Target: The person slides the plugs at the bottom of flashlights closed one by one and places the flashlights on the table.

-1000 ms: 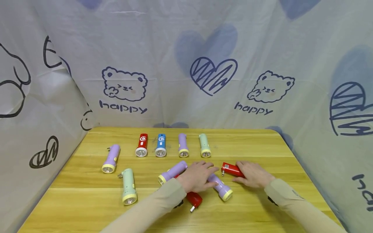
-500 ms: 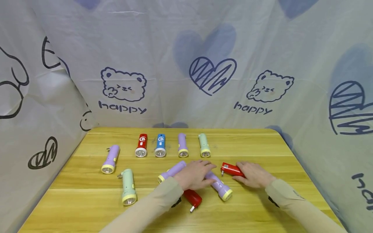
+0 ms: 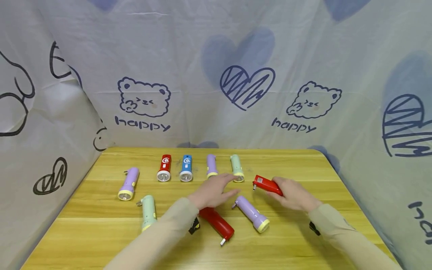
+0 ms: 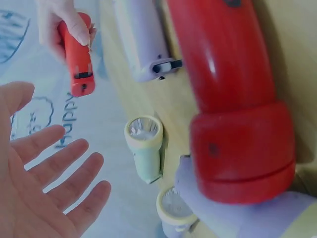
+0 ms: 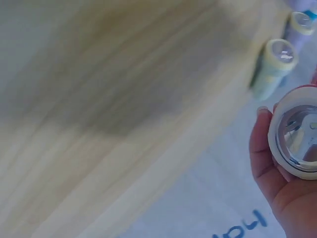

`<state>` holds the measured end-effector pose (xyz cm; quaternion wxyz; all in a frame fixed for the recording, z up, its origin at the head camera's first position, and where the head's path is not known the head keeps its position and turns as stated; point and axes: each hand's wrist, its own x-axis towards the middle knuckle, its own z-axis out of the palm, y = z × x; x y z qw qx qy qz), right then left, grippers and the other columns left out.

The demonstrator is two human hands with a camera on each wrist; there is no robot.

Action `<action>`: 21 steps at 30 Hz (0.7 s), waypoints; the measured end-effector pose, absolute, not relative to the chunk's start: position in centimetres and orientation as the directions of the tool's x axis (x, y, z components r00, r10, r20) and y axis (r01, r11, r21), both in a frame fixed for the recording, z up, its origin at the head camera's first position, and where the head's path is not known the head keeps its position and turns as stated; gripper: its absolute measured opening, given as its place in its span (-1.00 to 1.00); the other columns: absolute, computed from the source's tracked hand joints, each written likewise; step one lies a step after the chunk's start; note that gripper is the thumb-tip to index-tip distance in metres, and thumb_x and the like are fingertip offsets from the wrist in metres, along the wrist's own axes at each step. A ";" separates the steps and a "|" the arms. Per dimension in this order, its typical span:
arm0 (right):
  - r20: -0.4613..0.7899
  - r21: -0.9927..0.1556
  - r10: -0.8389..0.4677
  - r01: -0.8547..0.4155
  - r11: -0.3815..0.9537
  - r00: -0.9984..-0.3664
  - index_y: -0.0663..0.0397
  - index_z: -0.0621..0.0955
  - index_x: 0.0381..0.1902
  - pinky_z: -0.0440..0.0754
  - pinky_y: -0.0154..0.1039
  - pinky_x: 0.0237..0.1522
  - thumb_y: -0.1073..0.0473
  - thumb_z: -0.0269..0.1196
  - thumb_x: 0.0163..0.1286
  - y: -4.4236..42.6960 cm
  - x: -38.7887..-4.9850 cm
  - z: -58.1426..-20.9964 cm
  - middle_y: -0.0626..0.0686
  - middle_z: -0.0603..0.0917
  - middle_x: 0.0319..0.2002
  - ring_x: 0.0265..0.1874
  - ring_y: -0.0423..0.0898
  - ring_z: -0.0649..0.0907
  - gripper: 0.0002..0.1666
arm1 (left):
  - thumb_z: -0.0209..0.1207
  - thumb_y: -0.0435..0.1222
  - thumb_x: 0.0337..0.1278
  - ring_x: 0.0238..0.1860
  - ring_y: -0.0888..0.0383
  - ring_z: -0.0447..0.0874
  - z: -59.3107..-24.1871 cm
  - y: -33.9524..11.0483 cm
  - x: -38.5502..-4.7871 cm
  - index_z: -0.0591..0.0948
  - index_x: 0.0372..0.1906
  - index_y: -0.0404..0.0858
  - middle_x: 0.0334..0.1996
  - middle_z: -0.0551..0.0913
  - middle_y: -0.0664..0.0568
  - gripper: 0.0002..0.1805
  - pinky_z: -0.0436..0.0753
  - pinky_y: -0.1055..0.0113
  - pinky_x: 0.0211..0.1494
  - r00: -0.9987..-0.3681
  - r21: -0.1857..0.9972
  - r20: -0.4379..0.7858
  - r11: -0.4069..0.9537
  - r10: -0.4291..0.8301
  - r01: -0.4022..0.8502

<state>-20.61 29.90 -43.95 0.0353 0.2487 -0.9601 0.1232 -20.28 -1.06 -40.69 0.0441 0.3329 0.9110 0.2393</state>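
My right hand (image 3: 295,193) grips a red flashlight (image 3: 266,185) above the table's right half; its white-rimmed lens (image 5: 303,136) faces the right wrist camera. My left hand (image 3: 214,190) hovers with fingers spread, as the left wrist view shows, and holds nothing. Beneath its wrist another red flashlight (image 3: 217,224) lies slantwise, a short white piece sticking out of its near end. Between the hands lies a purple flashlight (image 3: 251,213) with a yellow head. A further purple flashlight (image 4: 213,213) shows partly behind the red one in the left wrist view; in the head view hand and sleeve hide it.
Along the back stand a red (image 3: 165,165), a blue (image 3: 187,165), a purple (image 3: 211,164) and a green flashlight (image 3: 236,165), in a row. At the left lie a purple (image 3: 129,183) and a green one (image 3: 148,210). Printed cloth (image 3: 195,75) encloses the wooden table (image 3: 287,247).
My right hand has raised the red flashlight and shifted it slightly away from me. My left hand has drawn off the purple flashlight, moving left and up.
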 end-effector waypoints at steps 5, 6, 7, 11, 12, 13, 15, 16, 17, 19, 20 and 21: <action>0.197 -0.321 -0.470 -0.510 0.798 -0.860 0.11 0.57 -0.08 0.52 -0.38 -0.47 -0.02 0.33 0.39 27.9 -20.5 -42.7 -0.06 0.65 -0.40 -0.52 -0.28 0.51 -0.65 | 0.01 0.00 0.52 0.34 -0.10 0.55 -40.1 -2.7 -20.6 0.45 0.40 -0.20 0.38 0.52 -0.08 -0.46 0.52 0.01 0.42 -0.824 0.631 0.133 0.595 0.550 0.499; 0.203 -0.354 -0.465 -0.508 0.785 -0.862 0.10 0.57 -0.08 0.52 -0.39 -0.49 -0.01 0.33 0.39 27.4 -20.4 -42.5 -0.07 0.64 -0.40 -0.53 -0.28 0.51 -0.66 | 0.00 -0.02 0.52 0.32 -0.10 0.57 -40.1 -2.9 -20.6 0.46 0.40 -0.21 0.37 0.54 -0.08 -0.47 0.54 0.00 0.40 -0.833 0.662 0.141 0.574 0.535 0.481; 0.209 -0.390 -0.462 -0.506 0.769 -0.862 0.09 0.57 -0.09 0.52 -0.39 -0.51 0.00 0.34 0.39 26.9 -20.3 -42.3 -0.07 0.64 -0.41 -0.54 -0.28 0.52 -0.67 | 0.00 -0.03 0.53 0.28 -0.09 0.59 -40.1 -3.2 -20.7 0.47 0.39 -0.21 0.35 0.56 -0.08 -0.48 0.56 0.00 0.37 -0.842 0.693 0.147 0.553 0.520 0.462; 0.235 -0.481 -0.455 -0.509 0.714 -0.859 0.09 0.57 -0.07 0.54 -0.40 -0.53 0.00 0.34 0.39 24.8 -20.1 -41.9 -0.04 0.66 -0.38 -0.54 -0.27 0.53 -0.67 | -0.03 -0.05 0.55 0.20 -0.08 0.65 -40.0 -4.4 -20.7 0.48 0.36 -0.24 0.28 0.61 -0.12 -0.50 0.62 0.02 0.30 -0.870 0.785 0.153 0.478 0.468 0.395; 0.242 -0.492 -0.458 -0.515 0.702 -0.856 0.09 0.57 -0.06 0.54 -0.40 -0.52 0.00 0.33 0.39 24.3 -20.1 -41.8 -0.03 0.67 -0.37 -0.52 -0.27 0.54 -0.66 | -0.03 -0.07 0.56 0.18 -0.08 0.66 -40.0 -4.6 -20.7 0.48 0.36 -0.26 0.27 0.62 -0.14 -0.51 0.62 0.01 0.29 -0.874 0.803 0.154 0.458 0.460 0.382; 0.248 -0.502 -0.461 -0.520 0.691 -0.852 0.09 0.57 -0.04 0.54 -0.40 -0.51 0.00 0.33 0.39 23.8 -20.1 -41.8 -0.02 0.67 -0.35 -0.51 -0.26 0.54 -0.66 | -0.03 -0.08 0.56 0.17 -0.09 0.66 -40.0 -4.9 -20.8 0.49 0.35 -0.27 0.25 0.63 -0.16 -0.51 0.63 0.01 0.28 -0.879 0.815 0.156 0.443 0.451 0.373; 0.261 -0.522 -0.472 -0.535 0.664 -0.842 0.10 0.57 -0.02 0.56 -0.40 -0.48 0.01 0.31 0.40 22.7 -20.2 -41.7 0.01 0.69 -0.31 -0.48 -0.26 0.55 -0.66 | -0.04 -0.10 0.56 0.18 -0.11 0.66 -39.8 -5.5 -20.7 0.49 0.35 -0.27 0.24 0.63 -0.18 -0.52 0.62 -0.01 0.29 -0.891 0.838 0.151 0.422 0.429 0.345; 0.265 -0.534 -0.478 -0.540 0.650 -0.838 0.10 0.57 -0.02 0.57 -0.39 -0.47 0.03 0.31 0.40 22.3 -20.3 -41.6 0.02 0.70 -0.31 -0.48 -0.25 0.56 -0.67 | -0.05 -0.11 0.57 0.18 -0.11 0.65 -39.8 -5.7 -20.7 0.49 0.35 -0.27 0.23 0.63 -0.19 -0.53 0.62 -0.02 0.29 -0.894 0.846 0.151 0.413 0.421 0.337; 0.270 -0.542 -0.485 -0.547 0.638 -0.832 0.10 0.57 -0.02 0.57 -0.39 -0.47 0.04 0.30 0.40 21.8 -20.3 -41.6 0.02 0.70 -0.30 -0.47 -0.24 0.57 -0.68 | -0.05 -0.11 0.57 0.19 -0.12 0.65 -39.8 -5.9 -20.7 0.49 0.36 -0.27 0.23 0.64 -0.19 -0.53 0.61 -0.02 0.30 -0.898 0.855 0.145 0.404 0.415 0.325; 0.276 -0.556 -0.500 -0.560 0.614 -0.821 0.09 0.57 -0.03 0.58 -0.38 -0.47 0.07 0.29 0.40 21.0 -20.3 -41.5 0.03 0.70 -0.30 -0.47 -0.23 0.58 -0.71 | -0.08 -0.11 0.59 0.20 -0.13 0.65 -39.7 -6.3 -20.6 0.48 0.37 -0.26 0.24 0.63 -0.20 -0.53 0.60 -0.01 0.32 -0.903 0.871 0.133 0.386 0.408 0.303; 0.276 -0.562 -0.508 -0.566 0.604 -0.816 0.09 0.56 -0.03 0.59 -0.38 -0.46 0.07 0.28 0.40 20.7 -20.4 -41.6 0.03 0.70 -0.29 -0.45 -0.23 0.58 -0.71 | -0.09 -0.12 0.59 0.21 -0.15 0.64 -39.6 -6.5 -20.6 0.46 0.39 -0.27 0.26 0.62 -0.21 -0.52 0.59 -0.01 0.34 -0.905 0.883 0.124 0.371 0.407 0.288; 0.273 -0.565 -0.514 -0.568 0.598 -0.813 0.08 0.56 -0.03 0.59 -0.38 -0.46 0.08 0.28 0.41 20.4 -20.3 -41.7 0.03 0.69 -0.29 -0.45 -0.23 0.58 -0.72 | -0.10 -0.13 0.60 0.22 -0.17 0.64 -39.6 -6.6 -20.6 0.45 0.39 -0.29 0.27 0.60 -0.23 -0.52 0.59 -0.02 0.35 -0.904 0.894 0.120 0.352 0.410 0.278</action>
